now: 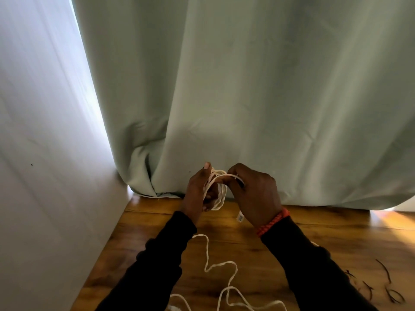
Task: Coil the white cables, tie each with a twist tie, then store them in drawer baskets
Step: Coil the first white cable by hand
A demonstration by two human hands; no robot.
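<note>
Both my arms are covered by long black sleeves: left sleeve (157,261), right sleeve (314,265). Each is of plain dark cloth without print or markings, slightly bunched in folds near the cuff, and ends at the wrist. My left hand (198,189) is bare, with no ring or band visible. My right hand (256,191) is bare too; at its wrist I wear an orange bracelet (272,222) of twisted cord, wound in two strands, lying just above the cuff.
</note>
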